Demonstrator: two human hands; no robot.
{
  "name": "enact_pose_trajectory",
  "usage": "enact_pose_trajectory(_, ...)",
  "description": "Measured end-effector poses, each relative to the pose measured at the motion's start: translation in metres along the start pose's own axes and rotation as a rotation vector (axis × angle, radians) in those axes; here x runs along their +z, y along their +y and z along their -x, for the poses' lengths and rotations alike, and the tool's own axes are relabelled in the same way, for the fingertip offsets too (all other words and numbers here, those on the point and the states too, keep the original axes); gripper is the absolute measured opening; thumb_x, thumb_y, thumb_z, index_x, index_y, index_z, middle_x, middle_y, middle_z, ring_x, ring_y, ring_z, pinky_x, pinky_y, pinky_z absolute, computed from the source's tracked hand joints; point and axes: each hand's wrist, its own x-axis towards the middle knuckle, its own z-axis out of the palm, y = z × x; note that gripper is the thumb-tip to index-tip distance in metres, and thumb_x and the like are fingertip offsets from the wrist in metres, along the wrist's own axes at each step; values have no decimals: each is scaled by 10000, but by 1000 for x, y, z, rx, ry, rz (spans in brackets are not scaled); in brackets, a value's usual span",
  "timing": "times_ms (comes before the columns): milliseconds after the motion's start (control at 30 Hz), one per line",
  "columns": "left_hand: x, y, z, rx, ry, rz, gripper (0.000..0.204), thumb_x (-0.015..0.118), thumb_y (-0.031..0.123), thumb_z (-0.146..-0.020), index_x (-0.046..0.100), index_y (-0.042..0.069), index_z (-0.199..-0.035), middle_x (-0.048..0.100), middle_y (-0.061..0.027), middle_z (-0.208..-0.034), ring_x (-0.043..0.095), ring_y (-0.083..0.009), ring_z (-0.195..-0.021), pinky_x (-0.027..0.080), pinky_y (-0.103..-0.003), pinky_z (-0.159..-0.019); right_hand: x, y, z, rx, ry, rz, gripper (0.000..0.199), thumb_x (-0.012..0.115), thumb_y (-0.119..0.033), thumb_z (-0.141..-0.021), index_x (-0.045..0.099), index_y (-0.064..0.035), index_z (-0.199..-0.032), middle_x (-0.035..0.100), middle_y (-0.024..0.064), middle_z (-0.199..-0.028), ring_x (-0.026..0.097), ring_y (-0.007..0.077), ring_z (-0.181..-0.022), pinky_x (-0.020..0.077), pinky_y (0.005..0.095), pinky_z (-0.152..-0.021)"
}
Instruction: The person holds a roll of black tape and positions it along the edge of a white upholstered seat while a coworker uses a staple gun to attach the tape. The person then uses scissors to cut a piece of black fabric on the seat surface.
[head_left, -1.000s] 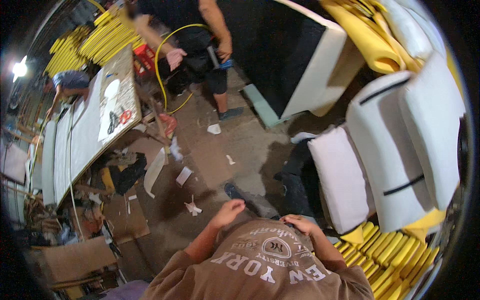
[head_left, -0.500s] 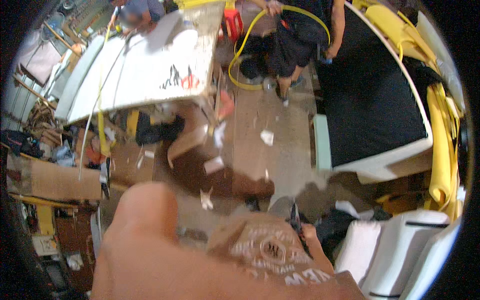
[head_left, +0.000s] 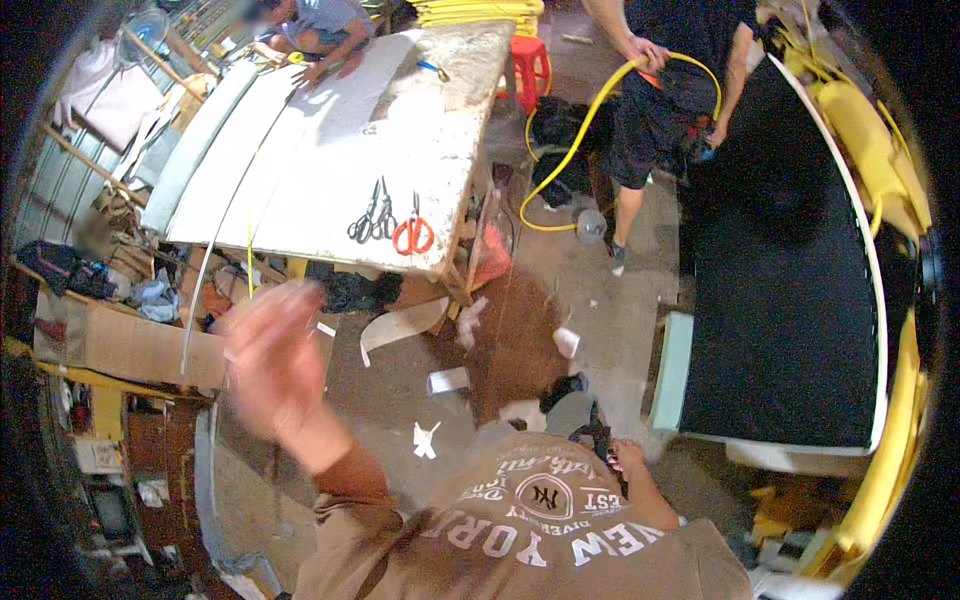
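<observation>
Raised at the left, my left hand (head_left: 275, 355) is smeared by motion, and its finger pose does not read clearly. It is in mid-air in front of the near edge of the white-topped table (head_left: 455, 190). Down by my right side, my right hand (head_left: 627, 458) is closed around a black tool (head_left: 592, 440), whose kind I cannot make out. Black-handled scissors (head_left: 373, 215) and red-handled scissors (head_left: 413, 235) lie at the table's near right corner, apart from my hands.
A person (head_left: 310, 35) leans over the table's far end. Another person (head_left: 660, 110) holds a yellow hose (head_left: 575, 150) beside a black-covered panel (head_left: 780, 280) with a pale rim. A red stool (head_left: 528, 70) stands behind the table. Scraps (head_left: 447, 380) litter the floor.
My left arm has swung from low across my body to raised at the left. The view has shifted, showing more of the table. My right hand stays by my side with the black tool.
</observation>
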Motion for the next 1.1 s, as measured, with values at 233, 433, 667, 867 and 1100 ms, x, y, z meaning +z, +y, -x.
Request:
enact_pose_trajectory(233, -98, -328, 42, -711, -15, -728, 330, 664, 200, -841, 610, 5, -1101, 660, -92, -1011, 618, -207, -937, 483, -334, -806, -50, -108, -117, -548, 89, 565, 286, 602, -275, -868, 597, -34, -1023, 645, 100, -915, 592, 183, -727, 486, 360, -611)
enact_pose_trajectory(433, -207, -496, 38, -250, -452, -1542, 664, 689, 374, -754, 468, 64, -1298, 512, -155, -1283, 524, -313, -1146, 440, -400, -932, -6, -256, -91, -367, 31, 369, 369, 613, -350, -866, 615, -70, -1106, 645, 109, -1008, 612, 246, -874, 484, 403, -749)
enact_pose_trajectory(667, -142, -483, -21, -876, -414, -1544, 662, 763, 220, -647, 474, 40, -1215, 506, -169, -1185, 516, -358, -1075, 445, -449, -901, 96, -360, 87, 100, -408, 210, 666, 481, -635, -854, 619, -67, -1174, 587, 160, -1178, 561, 246, -1059, 436, 384, -908)
enact_pose_trajectory(867, -137, -464, -37, -942, -395, -1522, 681, 758, 211, -653, 427, 34, -1221, 428, -177, -1250, 523, -379, -1075, 486, -482, -845, 145, -310, 28, 39, -521, 114, 728, 459, -672, -848, 575, -68, -1237, 544, 154, -1259, 560, 269, -1084, 454, 386, -895)
enact_pose_trajectory(1100, -149, -485, -82, -1200, -624, -1597, 707, 834, 376, -577, 509, 55, -1118, 489, -129, -1273, 582, -328, -1055, 516, -448, -825, 173, -345, -2, -122, -354, 200, 715, 471, -654, -853, 589, -46, -1209, 594, 144, -1189, 596, 267, -1015, 475, 379, -854)
